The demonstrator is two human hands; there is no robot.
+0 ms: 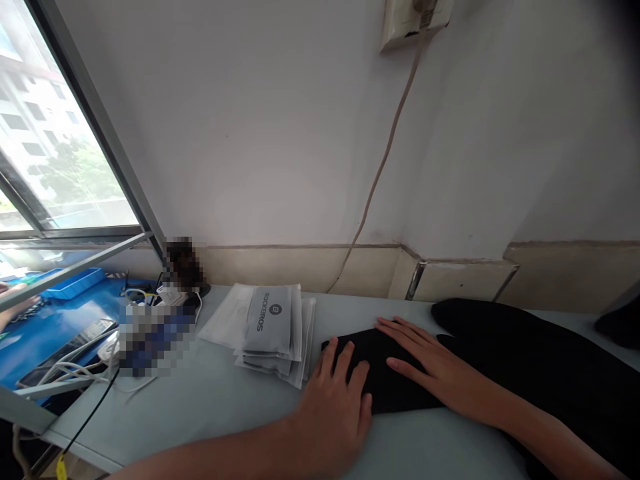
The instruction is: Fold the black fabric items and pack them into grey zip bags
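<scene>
A flat piece of black fabric (385, 393) lies on the grey-blue tabletop (240, 413). My left hand (337, 400) rests on its left end, fingers spread and slightly bent. Stretched out over its upper middle is my right hand (427, 367), palm down with the thumb apart. Neither hand grips anything. To the left of the fabric is a stack of frosted plastic packets (273, 323) with grey contents, the top one marked ROCKBROS. More black fabric (540, 353) spreads out to the right, beside and beyond my right forearm.
Behind the table stands a wall with a socket (415, 20) and a hanging cord (383, 163). At left, past a metal frame (75, 267), are a blue work surface (75, 320), a blue tray (75, 283), white cables (70, 363) and another person's hand (15, 303). Pixelated patches hide some items there.
</scene>
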